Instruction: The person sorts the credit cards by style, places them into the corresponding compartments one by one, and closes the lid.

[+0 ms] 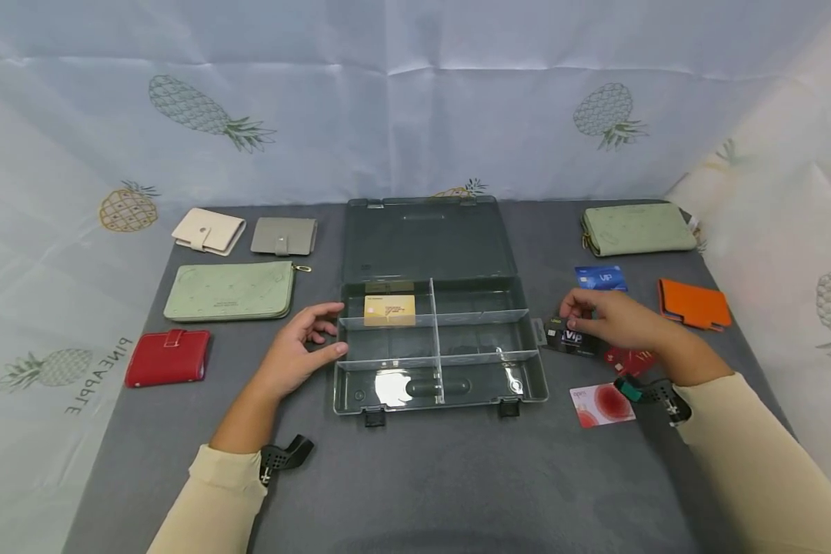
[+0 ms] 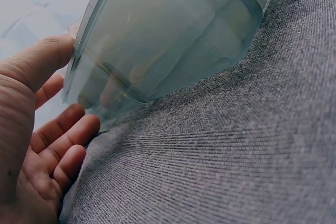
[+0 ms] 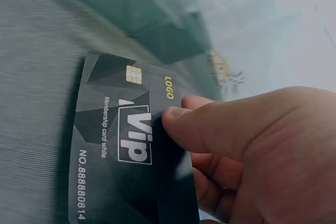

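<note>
My right hand pinches a black VIP membership card between thumb and fingers, just right of the box. In the right wrist view the card's chip and printing face the camera. A clear grey compartment box lies with its lid opened back. Against its left side rests my left hand, the thumb at the rim and the fingers loosely bent. A gold card is in the back left compartment. Near my right hand lie a blue VIP card, a red card, partly hidden, and a pink-and-white card.
On the left are a cream wallet, a grey wallet, a long green wallet and a red wallet. At right lie another green wallet and an orange card holder. A pineapple-print curtain hangs behind.
</note>
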Motion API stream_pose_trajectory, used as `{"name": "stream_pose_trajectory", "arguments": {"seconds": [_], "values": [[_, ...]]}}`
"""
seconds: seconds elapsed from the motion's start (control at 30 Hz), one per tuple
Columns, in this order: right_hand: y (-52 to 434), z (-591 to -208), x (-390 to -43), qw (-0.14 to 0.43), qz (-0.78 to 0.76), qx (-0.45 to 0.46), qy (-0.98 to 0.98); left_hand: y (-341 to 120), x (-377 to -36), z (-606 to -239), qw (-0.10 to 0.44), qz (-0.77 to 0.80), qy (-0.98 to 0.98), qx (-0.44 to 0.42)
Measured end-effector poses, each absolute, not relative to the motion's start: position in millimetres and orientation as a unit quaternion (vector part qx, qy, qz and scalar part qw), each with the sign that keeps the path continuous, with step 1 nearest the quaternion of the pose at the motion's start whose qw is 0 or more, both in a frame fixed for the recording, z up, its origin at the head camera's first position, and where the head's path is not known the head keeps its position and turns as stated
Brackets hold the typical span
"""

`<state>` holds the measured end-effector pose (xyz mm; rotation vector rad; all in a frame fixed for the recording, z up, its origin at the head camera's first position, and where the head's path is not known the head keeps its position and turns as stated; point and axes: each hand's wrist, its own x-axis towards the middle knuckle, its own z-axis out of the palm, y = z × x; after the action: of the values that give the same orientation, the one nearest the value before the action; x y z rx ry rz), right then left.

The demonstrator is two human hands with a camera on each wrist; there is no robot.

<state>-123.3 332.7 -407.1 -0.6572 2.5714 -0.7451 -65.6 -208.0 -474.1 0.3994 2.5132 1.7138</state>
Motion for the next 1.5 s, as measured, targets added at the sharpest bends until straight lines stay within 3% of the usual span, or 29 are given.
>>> {"name": "stream_pose_trajectory", "arguments": {"seconds": [0.27, 0.57, 1.0, 1.5], "values": [[320, -369, -159, 0.197, -0.285, -0.218, 0.912, -209, -65, -474, 0.031, 0.556, 0.82, 0.135], [262, -351, -185, 0.199, -0.318, -0.24, 0.895, -211, -63, -475, 0.03, 0.552, 0.822, 0.136], [198, -386, -193, 0.205, -0.317, -0.308, 0.873, -208, -63, -475, 0.033, 0.552, 0.822, 0.134], [190, -410, -178, 0.1, -0.251, -0.359, 0.894, -208, -65, -475, 0.031, 0.55, 0.824, 0.134]]}}
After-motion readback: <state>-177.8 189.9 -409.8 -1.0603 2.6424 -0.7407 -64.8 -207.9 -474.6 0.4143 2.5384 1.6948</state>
